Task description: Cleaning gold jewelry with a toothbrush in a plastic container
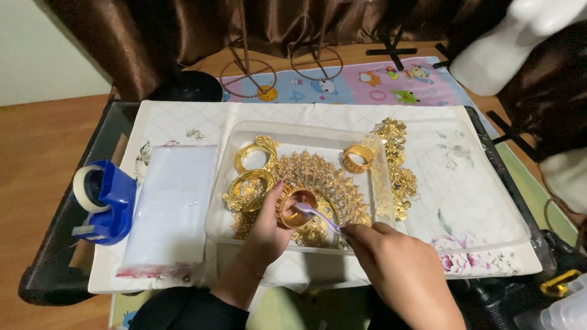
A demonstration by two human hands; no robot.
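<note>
On the white-covered worktop [183, 119], the left hand [267, 226] has its grip clenched on a gold bangle [295, 209]; the right hand [400, 269] grasps a lilac brush [318, 215] inside it.

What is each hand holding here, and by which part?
Left hand grips a gold bangle by its outer rim; right hand holds a small lilac brush by its handle end.

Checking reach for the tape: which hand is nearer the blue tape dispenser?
Left. The left hand holds a gold bangle over the clear tray, right of the blue tape dispenser; the right hand, holding a purple brush, is farther right.
</note>
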